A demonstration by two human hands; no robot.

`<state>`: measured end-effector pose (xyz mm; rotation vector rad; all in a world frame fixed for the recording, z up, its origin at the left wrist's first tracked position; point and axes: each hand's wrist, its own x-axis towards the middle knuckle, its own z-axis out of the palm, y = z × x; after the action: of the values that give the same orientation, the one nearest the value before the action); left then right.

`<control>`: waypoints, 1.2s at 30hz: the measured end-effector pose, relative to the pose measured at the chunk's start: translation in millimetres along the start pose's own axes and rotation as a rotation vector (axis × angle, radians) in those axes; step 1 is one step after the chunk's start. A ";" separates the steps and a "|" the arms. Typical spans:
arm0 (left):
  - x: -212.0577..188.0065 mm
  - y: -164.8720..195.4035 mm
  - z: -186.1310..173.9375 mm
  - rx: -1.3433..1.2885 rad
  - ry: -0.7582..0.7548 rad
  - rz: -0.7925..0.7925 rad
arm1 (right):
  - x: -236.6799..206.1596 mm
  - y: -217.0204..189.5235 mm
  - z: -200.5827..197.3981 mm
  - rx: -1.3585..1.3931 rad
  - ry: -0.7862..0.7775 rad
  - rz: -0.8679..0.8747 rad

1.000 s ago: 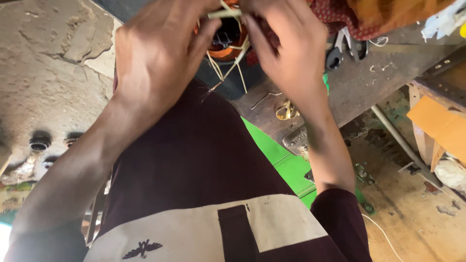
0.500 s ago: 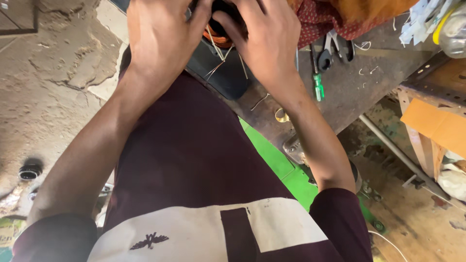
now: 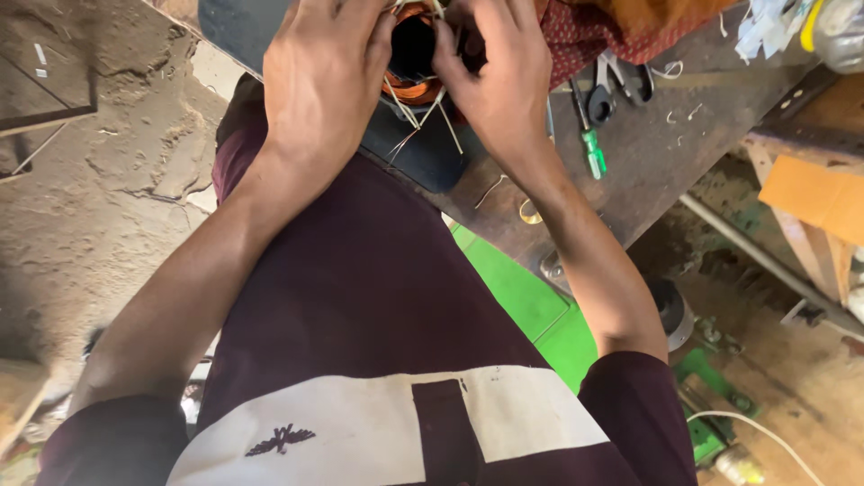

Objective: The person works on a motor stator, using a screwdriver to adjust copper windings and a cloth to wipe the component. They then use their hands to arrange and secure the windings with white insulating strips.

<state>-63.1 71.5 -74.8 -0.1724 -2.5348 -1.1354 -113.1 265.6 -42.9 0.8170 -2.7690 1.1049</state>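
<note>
Both my hands close around a round, orange-wound coil (image 3: 416, 56) at the top of the head view, held just above the near edge of a dark workbench (image 3: 657, 153). My left hand (image 3: 326, 76) wraps the coil's left side, fingers curled tight over its top and thumb pressed in beside the dark opening at its centre. My right hand (image 3: 497, 76) covers the right side, fingertips pinching at the rim of that same opening – what exactly sits between those fingertips I cannot tell, as the knuckles hide it. Several thin pale strips (image 3: 421, 119) stick out from under the coil and splay downward between my 2 wrists, over a dark blue pad (image 3: 423, 157) that lies on the bench edge.

On the bench to the right of my right hand lie a green-handled screwdriver (image 3: 592, 153) and, just beyond it, a pair of pliers with dark grips (image 3: 621, 83) – both apart from my hands. A red patterned cloth (image 3: 585, 31) is bunched at the back of the bench behind my right hand. A small metal ring (image 3: 529, 212) rests near the bench edge beside my right forearm. Below the bench, a bright green surface (image 3: 531, 301) shows between my maroon shirt (image 3: 360, 297) and my right arm, and rough bare ground (image 3: 108, 180) fills the left of the view
</note>
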 end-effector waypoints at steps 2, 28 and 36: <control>-0.1 -0.1 1.1 0.046 -0.067 -0.020 | -1.3 1.6 2.6 0.081 0.064 -0.048; 33.7 -16.5 -14.4 -0.117 -0.257 0.146 | -12.6 -39.0 21.2 0.019 0.186 0.481; 54.7 -9.5 -17.7 -0.095 -0.383 0.098 | -15.2 -54.7 22.6 0.079 0.246 0.671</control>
<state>-111.4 50.2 -50.4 -0.5839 -2.7588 -1.2872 -69.9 224.8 -29.0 -0.2783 -2.8463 1.2818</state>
